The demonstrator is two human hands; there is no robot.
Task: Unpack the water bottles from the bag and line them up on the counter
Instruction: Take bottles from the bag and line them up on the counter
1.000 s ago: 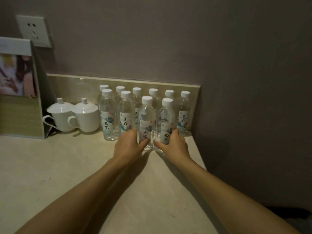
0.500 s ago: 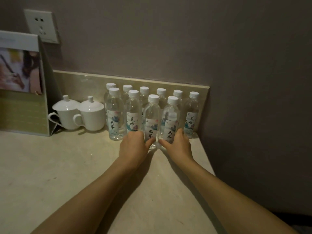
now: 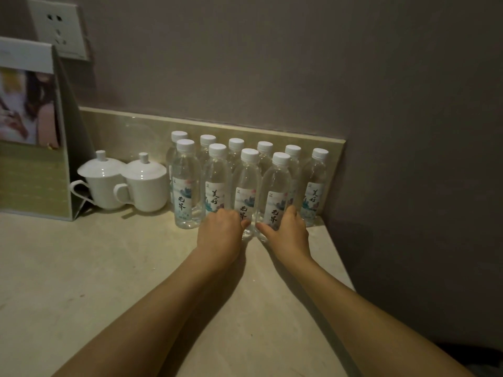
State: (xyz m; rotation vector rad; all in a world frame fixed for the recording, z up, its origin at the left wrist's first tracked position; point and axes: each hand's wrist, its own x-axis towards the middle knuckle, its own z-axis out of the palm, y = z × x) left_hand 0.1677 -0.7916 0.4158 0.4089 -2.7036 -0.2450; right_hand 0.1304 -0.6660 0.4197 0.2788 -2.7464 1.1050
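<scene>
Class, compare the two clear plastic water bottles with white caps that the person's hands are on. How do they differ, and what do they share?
The clear plastic bottle under the left hand, call it the left-held bottle, stands left of the right-held bottle, which the right hand grips. The left-held bottle's white cap sits slightly higher in the picture than the right-held bottle's. Both are upright on the pale counter, side by side, with like printed labels, gripped low down.

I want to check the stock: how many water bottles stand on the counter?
10 bottles: a back row of six along the backsplash, from the leftmost to the rightmost, and a front row of four, from to. More may be hidden behind.
</scene>
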